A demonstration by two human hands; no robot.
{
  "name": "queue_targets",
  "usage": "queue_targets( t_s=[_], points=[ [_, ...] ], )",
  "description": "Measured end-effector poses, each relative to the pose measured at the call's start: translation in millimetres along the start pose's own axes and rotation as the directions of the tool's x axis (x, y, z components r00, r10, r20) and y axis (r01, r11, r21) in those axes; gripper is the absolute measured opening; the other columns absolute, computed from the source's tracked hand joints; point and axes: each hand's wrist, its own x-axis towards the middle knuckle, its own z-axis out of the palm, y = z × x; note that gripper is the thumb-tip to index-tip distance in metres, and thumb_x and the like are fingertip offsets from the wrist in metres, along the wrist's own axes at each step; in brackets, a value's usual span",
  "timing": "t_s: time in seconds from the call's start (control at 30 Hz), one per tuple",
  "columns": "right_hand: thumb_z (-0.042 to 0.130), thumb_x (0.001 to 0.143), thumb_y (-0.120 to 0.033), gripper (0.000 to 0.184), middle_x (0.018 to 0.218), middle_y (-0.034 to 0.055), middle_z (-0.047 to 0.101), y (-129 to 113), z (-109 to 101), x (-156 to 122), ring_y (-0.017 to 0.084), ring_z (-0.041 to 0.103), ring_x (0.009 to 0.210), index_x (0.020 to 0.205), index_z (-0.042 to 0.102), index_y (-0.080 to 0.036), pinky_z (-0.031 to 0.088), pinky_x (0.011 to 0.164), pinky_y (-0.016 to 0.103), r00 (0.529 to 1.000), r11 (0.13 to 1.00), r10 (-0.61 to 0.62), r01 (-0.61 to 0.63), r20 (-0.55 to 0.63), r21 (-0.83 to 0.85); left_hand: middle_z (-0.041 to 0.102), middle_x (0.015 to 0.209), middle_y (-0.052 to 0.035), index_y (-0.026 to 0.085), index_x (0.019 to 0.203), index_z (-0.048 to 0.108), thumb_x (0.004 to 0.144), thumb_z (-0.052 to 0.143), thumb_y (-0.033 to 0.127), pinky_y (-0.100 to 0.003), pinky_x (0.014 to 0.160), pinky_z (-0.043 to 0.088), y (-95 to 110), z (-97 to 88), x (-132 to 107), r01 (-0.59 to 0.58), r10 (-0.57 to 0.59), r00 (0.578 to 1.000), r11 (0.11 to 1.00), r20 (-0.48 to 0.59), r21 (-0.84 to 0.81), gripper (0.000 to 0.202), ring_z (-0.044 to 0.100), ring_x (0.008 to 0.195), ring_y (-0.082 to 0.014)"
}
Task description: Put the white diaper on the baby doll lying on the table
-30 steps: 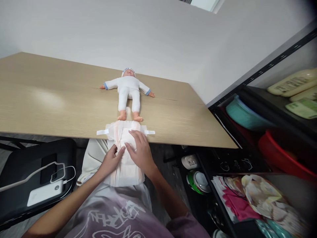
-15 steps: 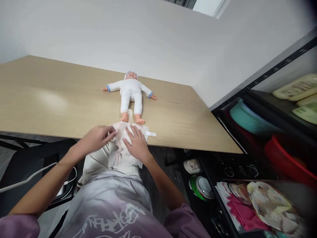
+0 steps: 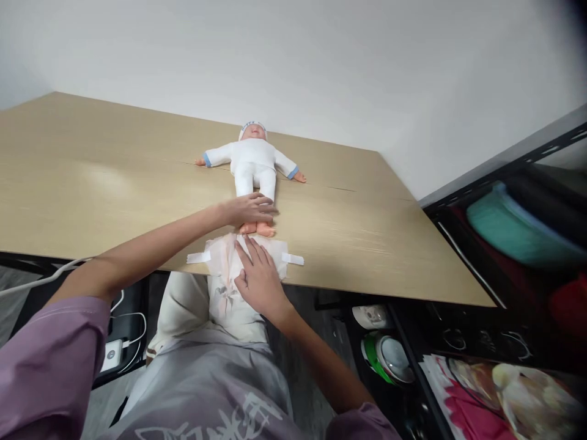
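Note:
A baby doll in a white suit and cap lies on its back on the wooden table, feet toward me. My left hand reaches across and closes over the doll's lower legs, just above its bare feet. An opened white diaper with side tabs lies at the table's near edge and hangs down over my lap. My right hand rests flat on the diaper with its fingers spread.
A black shelf unit stands at the right with a teal tub, a red tub and printed packets. Below the table edge are a green-rimmed bowl and, at left, a white power bank with cables.
My left hand left the diaper and moved forward onto the doll's legs. My right hand stayed on the diaper, which now lies flatter with both tabs showing.

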Motion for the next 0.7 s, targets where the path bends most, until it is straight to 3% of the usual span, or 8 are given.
queue_targets(
  t_s=[0.13,0.23,0.3,0.4,0.53,0.7],
  points=[
    [0.056,0.107,-0.019,0.074,0.190,0.0135,0.033,6,-5,5,0.030,0.029,0.178,0.179,0.044,-0.015,0.025,0.147,0.056,0.999,1.000,0.002,-0.003,0.047,0.031,0.081,0.141,-0.0104,0.023,0.113,0.081,0.089,0.075,0.017,-0.042,0.132,0.041,-2,-18.0,9,0.015,-0.019,0.999,0.992,-0.027,-0.127,0.026,0.058,0.152,-0.0323],
    [0.052,0.118,-0.039,0.066,0.191,0.0101,0.031,12,-8,9,0.030,0.028,0.179,0.181,0.042,-0.022,0.025,0.147,0.059,0.996,0.999,0.006,-0.010,0.086,0.046,0.082,0.133,-0.0126,0.019,0.118,0.079,0.093,0.073,0.020,-0.043,0.127,0.045,-5,-39.9,13,-0.011,-0.006,0.997,0.977,-0.079,-0.213,0.026,0.062,0.141,-0.0334],
    [0.052,0.119,-0.051,0.069,0.192,0.0094,0.029,17,-8,14,0.031,0.028,0.179,0.182,0.040,-0.025,0.025,0.147,0.061,0.994,0.999,-0.002,-0.003,0.107,0.050,0.081,0.132,-0.0128,0.019,0.124,0.078,0.097,0.069,0.025,-0.046,0.120,0.047,-11,-54.6,17,-0.093,0.055,0.985,0.967,-0.163,-0.237,0.028,0.064,0.134,-0.0336],
    [0.050,0.120,-0.057,0.071,0.192,0.0099,0.029,29,-7,27,0.031,0.026,0.180,0.183,0.038,-0.025,0.023,0.148,0.061,0.991,0.999,-0.025,0.019,0.128,0.044,0.082,0.123,-0.0106,0.022,0.117,0.077,0.100,0.069,0.037,-0.046,0.110,0.050,-24,-74.6,23,-0.191,0.111,0.952,0.944,-0.285,-0.268,0.024,0.067,0.122,-0.0323],
    [0.047,0.120,-0.060,0.072,0.192,0.0109,0.030,48,-2,57,0.031,0.024,0.180,0.184,0.035,-0.028,0.022,0.147,0.062,0.990,0.998,-0.049,0.045,0.130,0.033,0.081,0.110,-0.0069,0.025,0.113,0.078,0.094,0.080,0.049,-0.042,0.101,0.051,-38,-98.5,24,-0.185,0.061,0.931,0.928,-0.360,-0.323,0.031,0.071,0.113,-0.0299],
    [0.043,0.120,-0.063,0.074,0.191,0.0137,0.031,80,8,117,0.031,0.025,0.180,0.183,0.037,-0.024,0.021,0.147,0.061,0.993,0.998,-0.060,0.061,0.101,-0.013,0.082,0.119,-0.0066,0.026,0.123,0.078,0.094,0.084,0.054,-0.041,0.102,0.053,-48,-119.0,18,-0.174,0.005,0.900,0.920,-0.436,-0.350,0.040,0.073,0.115,-0.0291]
  ],
)
